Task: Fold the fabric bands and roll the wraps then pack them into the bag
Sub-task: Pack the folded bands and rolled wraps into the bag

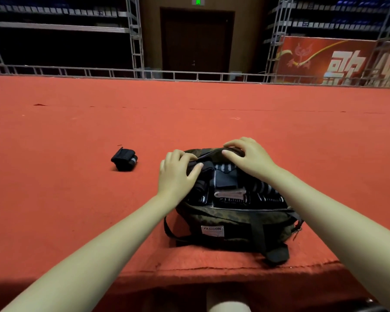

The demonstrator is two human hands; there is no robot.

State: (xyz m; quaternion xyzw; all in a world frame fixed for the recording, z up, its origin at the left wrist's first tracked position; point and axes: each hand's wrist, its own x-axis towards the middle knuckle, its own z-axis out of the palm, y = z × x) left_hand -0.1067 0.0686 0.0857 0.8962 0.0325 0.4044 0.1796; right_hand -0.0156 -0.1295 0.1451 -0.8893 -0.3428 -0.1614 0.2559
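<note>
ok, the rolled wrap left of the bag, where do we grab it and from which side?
Probably from above, fingers across the middle of the wrap. It lies alone on its side on the red mat, clear of the bag, so both flanks are open. Avoid the loose flap at its far end.

Red carpeted stage, dark door behind
</note>
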